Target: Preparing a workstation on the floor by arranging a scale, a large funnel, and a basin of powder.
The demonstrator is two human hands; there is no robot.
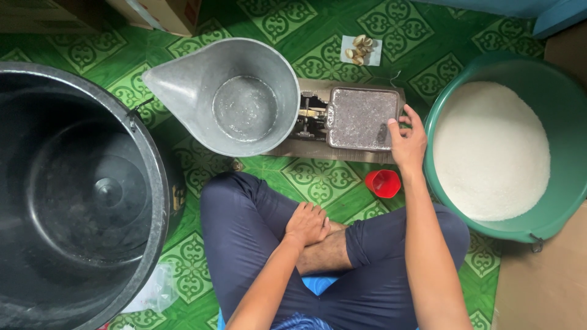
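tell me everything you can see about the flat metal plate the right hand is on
The flat metal plate is a grey rectangular tray with rounded corners and a low raised rim, its surface speckled and worn. It lies level on one end of a balance scale, which stands on a cardboard sheet over the green patterned floor. The metal scoop pan sits at the other end. The right hand rests fingertips on the plate's right edge beside a small dark object, too blurred to identify.
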